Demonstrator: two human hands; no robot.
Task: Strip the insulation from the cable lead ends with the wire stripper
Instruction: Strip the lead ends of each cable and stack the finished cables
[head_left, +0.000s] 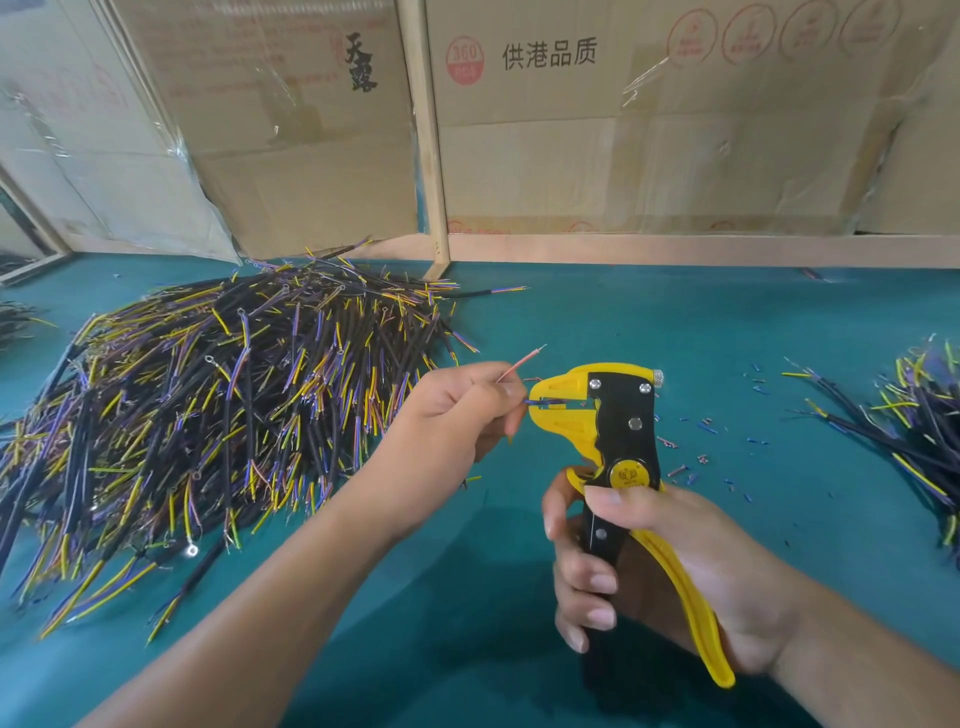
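My right hand (649, 566) grips the handles of a yellow and black wire stripper (621, 415), held upright with its jaws pointing left. My left hand (452, 410) pinches a cable's lead ends just left of the jaws. A blue lead (543, 401) reaches into the jaw slot. A red lead (522, 362) with a bare tip sticks up and to the right above my fingers. The rest of that cable is hidden inside my left hand.
A big heap of black cables with yellow, blue and purple leads (208, 410) lies at the left on the green table (675, 322). A smaller bundle (914, 426) lies at the right edge. Snipped insulation bits (711, 447) litter the mat. Cardboard boxes (623, 114) stand behind.
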